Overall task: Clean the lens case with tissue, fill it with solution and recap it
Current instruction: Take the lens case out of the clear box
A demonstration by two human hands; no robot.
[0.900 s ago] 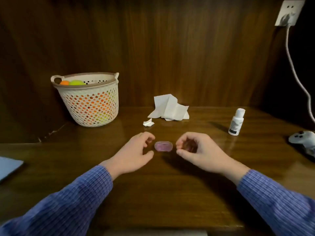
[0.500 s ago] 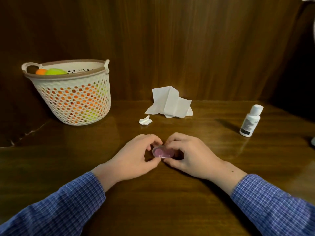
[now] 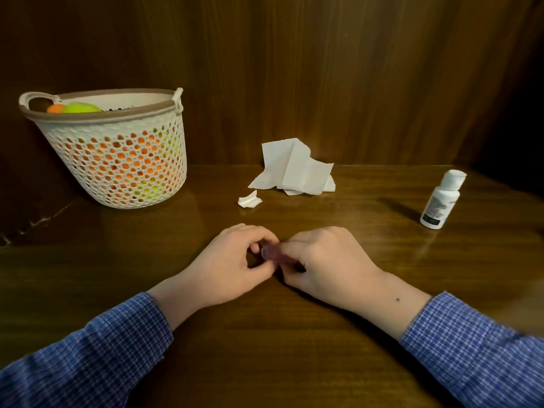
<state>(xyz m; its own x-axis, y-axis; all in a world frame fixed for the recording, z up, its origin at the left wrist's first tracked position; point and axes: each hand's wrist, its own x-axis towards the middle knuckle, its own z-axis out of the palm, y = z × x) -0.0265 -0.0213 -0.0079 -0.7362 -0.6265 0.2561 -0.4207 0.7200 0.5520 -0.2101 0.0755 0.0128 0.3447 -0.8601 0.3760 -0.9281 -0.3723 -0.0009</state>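
Here, near the front of the surface (image 3: 265, 334), the left hand (image 3: 232, 263) and right hand (image 3: 321, 260) both pinched the small pink case (image 3: 272, 254) between them. A slipping grip could have dropped it or flung a cap loose. Farther back lay the tissue (image 3: 294, 169); the upright bottle (image 3: 440, 201) might topple on a hasty reach.

There is one camera, worn on the person's head. It looks forward and down at the wooden table (image 3: 294, 334), from close by. Both sleeves come in at the near edge. The wood wall (image 3: 294, 69) stands at the far side.
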